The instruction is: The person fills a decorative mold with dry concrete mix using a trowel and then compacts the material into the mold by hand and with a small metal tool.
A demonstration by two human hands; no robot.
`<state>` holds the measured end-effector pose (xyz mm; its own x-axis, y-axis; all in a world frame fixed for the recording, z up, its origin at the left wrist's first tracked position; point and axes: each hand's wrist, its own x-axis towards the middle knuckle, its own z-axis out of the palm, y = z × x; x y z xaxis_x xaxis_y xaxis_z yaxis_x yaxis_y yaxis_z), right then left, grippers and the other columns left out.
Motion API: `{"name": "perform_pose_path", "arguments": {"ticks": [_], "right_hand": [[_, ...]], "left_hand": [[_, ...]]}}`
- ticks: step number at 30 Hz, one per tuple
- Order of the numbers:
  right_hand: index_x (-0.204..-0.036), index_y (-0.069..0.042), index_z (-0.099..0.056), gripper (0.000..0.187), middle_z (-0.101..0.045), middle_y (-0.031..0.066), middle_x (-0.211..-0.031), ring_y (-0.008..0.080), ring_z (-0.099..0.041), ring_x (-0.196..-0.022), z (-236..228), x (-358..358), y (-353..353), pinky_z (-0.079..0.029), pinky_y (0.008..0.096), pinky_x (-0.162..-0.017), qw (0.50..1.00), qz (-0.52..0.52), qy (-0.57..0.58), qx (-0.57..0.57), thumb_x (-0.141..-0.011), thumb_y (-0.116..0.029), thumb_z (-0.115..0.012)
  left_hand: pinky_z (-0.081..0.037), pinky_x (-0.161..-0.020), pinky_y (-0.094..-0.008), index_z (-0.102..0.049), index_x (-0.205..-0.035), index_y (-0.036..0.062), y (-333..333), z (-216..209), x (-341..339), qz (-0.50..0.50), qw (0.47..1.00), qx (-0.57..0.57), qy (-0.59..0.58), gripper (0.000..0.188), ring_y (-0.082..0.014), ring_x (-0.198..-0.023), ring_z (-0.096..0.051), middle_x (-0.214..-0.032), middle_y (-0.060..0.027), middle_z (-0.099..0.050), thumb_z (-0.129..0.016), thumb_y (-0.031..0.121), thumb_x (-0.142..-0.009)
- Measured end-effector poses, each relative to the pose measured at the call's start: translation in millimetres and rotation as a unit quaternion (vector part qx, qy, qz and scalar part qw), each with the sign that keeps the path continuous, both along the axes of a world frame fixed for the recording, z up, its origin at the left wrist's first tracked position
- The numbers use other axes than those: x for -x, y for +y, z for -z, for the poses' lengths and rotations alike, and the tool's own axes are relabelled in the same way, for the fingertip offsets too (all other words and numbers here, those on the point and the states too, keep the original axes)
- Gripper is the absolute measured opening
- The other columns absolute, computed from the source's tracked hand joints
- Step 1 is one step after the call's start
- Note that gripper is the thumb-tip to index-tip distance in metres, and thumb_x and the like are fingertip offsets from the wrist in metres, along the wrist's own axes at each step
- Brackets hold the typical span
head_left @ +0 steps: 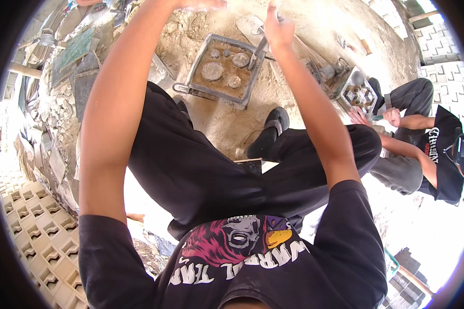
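Observation:
A square metal frame (195, 72) packed with brown sand (224, 64) lies on the ground beyond my feet. Several round grey discs of different sizes, the largest a wide disc (212, 71), are set in the sand. My right hand (279, 33) is closed around a narrow, flat grey metal tool (259, 51), its lower end at the frame's right side. What kind of tool it is I cannot make out. At the top edge my left hand (203, 4) is partly cut off, its visible fingers stretched out beyond the frame with nothing seen in them.
Loose sand (175, 38) surrounds the frame. A co-worker (423, 144) sits at the right, hands by another mold (358, 92) holding patterned shapes. Rubble and a green board (73, 49) lie at the left. Stacked cream blocks (41, 226) stand at the lower left.

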<state>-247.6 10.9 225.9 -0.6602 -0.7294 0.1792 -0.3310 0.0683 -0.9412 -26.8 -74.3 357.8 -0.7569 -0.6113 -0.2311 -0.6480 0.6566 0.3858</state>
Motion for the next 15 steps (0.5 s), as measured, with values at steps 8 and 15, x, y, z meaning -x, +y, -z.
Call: {"name": "perform_pose_path", "arguments": {"ticks": [8,15], "right_hand": [[-0.062,-0.003,-0.062,0.045,-0.060,0.0054,-0.058,0.0143,-0.053,-0.056,-14,-15,35,-0.044,0.0369,-0.058,0.995,-0.038,-0.073,-0.056,-0.093,-0.034,-0.063],[-0.063,0.000,-0.061,0.037,-0.060,0.0053,-0.058,0.0143,-0.055,-0.057,11,-3,21,-0.044,0.0377,-0.057,0.992,-0.088,-0.092,-0.010,-0.088,-0.026,-0.063]], "left_hand": [[-0.048,-0.092,-0.0427,-0.067,-0.117,0.0073,4,10,16,-0.051,0.997,0.034,-0.042,0.050,-0.0334,-0.103,-0.065,-0.112,-0.0196,-0.069,-0.058,0.048,-0.089],[-0.047,-0.094,-0.0434,-0.067,-0.118,0.0087,6,4,9,-0.057,0.998,0.000,-0.021,0.050,-0.0335,-0.106,-0.064,-0.115,-0.0202,-0.068,-0.059,0.048,-0.089]]}}
